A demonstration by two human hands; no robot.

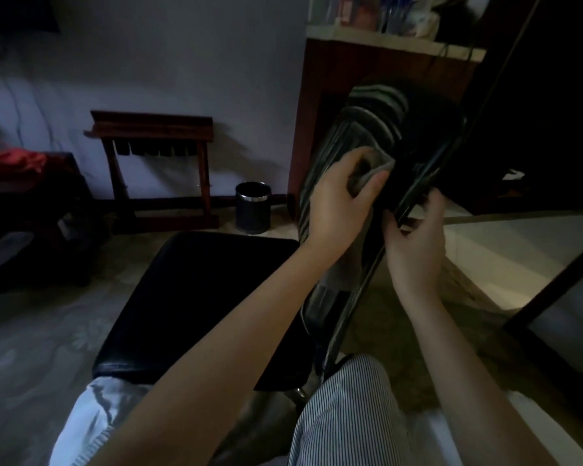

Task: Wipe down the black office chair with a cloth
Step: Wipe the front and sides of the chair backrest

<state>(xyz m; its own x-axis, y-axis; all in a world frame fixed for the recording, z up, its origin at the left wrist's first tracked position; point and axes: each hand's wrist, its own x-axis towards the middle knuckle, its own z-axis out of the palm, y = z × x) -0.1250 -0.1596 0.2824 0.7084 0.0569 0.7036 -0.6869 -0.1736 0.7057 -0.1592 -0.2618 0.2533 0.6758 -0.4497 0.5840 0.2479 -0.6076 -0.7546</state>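
Head view. Grips cloth (379,166) in left hand (340,200) against ribbed back of chair (196,297), beside table (394,45); clasps frame edge in right hand (414,237). Best done pressing flat, stroking along ribs, frame held steady.

Left sleeve (91,418): pale whitish cloth, bunched at the elbow, with a stitched hem on its near edge.
Striped garment (344,412): white with fine dark pinstripes, near centre.
Left forearm (216,348), right forearm (451,348): were uncovered.
Left hand (337,203), right hand (414,243): were bare.
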